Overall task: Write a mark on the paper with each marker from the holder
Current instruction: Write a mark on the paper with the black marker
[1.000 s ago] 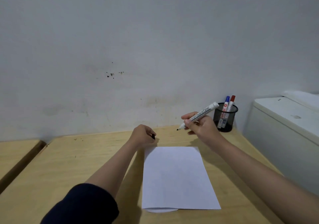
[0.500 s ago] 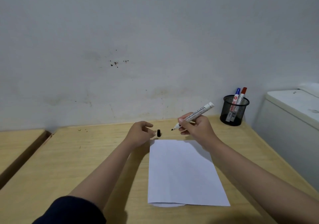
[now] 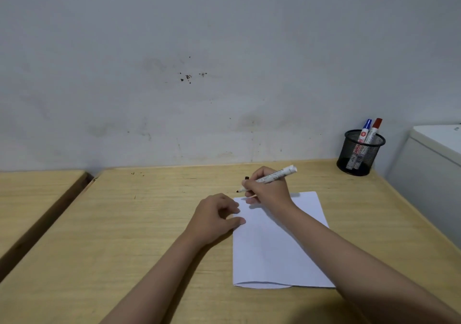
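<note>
A white sheet of paper (image 3: 277, 246) lies on the wooden desk (image 3: 139, 224). My right hand (image 3: 268, 191) grips an uncapped black-tipped white marker (image 3: 274, 175), its tip just above the desk beyond the paper's far left corner. The marker's black cap (image 3: 247, 178) stands on the desk just behind that hand. My left hand (image 3: 215, 216) rests on the paper's left edge, thumb on the sheet, fingers curled and holding nothing. A black mesh holder (image 3: 359, 155) at the back right holds a blue-capped marker (image 3: 364, 130) and a red-capped marker (image 3: 374, 129).
A grey wall stands directly behind the desk. A white cabinet (image 3: 434, 164) borders the desk on the right. A second wooden surface (image 3: 32, 194) lies to the left across a dark gap. The paper's near edge curls up slightly.
My left hand let go of the black cap, left it on the desk and moved back onto the paper's left edge. My right hand brought the marker down toward the paper's top.
</note>
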